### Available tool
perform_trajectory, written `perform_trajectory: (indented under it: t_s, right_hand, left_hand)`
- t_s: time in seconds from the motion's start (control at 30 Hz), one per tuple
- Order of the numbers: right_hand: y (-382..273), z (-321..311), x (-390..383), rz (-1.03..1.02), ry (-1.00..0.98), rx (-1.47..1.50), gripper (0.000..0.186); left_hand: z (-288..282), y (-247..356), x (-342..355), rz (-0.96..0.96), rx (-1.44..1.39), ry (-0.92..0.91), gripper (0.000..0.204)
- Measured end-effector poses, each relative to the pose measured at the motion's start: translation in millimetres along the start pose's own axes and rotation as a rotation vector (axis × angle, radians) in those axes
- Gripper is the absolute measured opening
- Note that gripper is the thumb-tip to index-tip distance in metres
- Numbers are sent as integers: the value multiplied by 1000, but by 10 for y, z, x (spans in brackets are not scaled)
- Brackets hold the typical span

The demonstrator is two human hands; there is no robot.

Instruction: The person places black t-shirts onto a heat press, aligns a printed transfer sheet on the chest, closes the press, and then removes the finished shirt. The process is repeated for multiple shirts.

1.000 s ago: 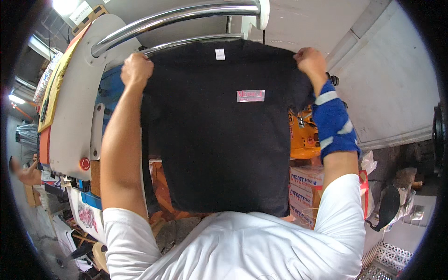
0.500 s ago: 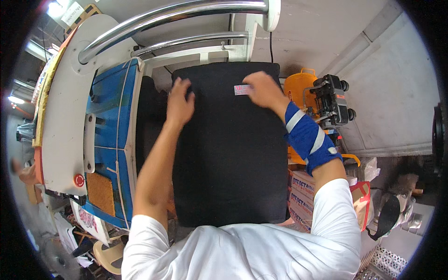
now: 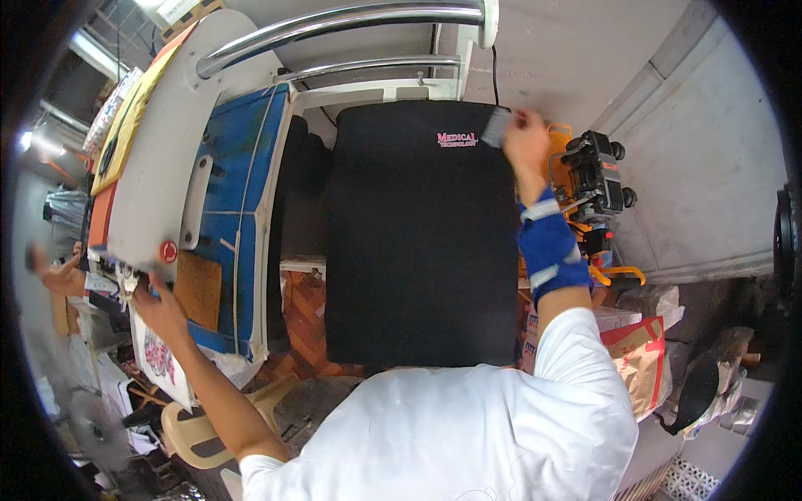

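A black fabric piece (image 3: pixel 418 242) is spread over the flat bed in front of me, with a small pink-and-white printed lettering mark (image 3: pixel 457 140) near its upper right. Past its top right corner, my right hand (image 3: pixel 528 142) is closed on a small greyish sheet of film (image 3: pixel 497 127), lifted clear of the lettering. A blue band with pale stripes wraps my right forearm. My left hand (image 3: pixel 159 305) reaches to the lower edge of the white press machine (image 3: pixel 159 167), just below a red push button (image 3: pixel 170 252); its fingertips are partly hidden against dark parts there.
A blue padded panel (image 3: pixel 242 167) tied with white cord stands beside the machine. Chrome bars (image 3: pixel 342 32) cross above the bed. To the right are a black-and-grey wheeled device (image 3: pixel 597 177), a paper bag (image 3: pixel 637 355) and boxes. A beige plastic chair (image 3: pixel 196 438) stands lower left.
The film has come off the fabric in my right hand and moved right, baring the lettering. My left hand has swung from the fabric's upper left to the machine's lower edge.
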State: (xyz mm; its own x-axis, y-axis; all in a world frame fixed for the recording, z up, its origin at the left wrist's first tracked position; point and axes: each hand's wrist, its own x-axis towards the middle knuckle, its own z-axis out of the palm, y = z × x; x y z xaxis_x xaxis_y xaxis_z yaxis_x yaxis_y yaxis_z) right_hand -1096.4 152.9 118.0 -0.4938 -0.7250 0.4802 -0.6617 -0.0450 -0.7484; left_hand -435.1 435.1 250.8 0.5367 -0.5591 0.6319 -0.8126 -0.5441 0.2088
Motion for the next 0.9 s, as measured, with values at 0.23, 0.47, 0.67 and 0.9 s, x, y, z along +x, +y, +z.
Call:
perform_trajectory:
  t_s: [0.23,0.47,0.67,0.9]
  right_hand:
    - [372,-1523,-1260,126,-90,141,21]
    - [-1297,-1758,-2605,44,-570,676,13]
    - [-2785,-1735,-3267,-424,-700,645,20]
    - [-3353,-1169,-3524,-439,-68,47,60]
  left_hand:
    - [197,-292,88,23,232,-322,93]
    - [-310,399,-452,251,311,-174,85]
    - [-1274,916,-1363,606,-885,-238,58]
    - [-963,-1240,-1058,29,-1349,-369,12]
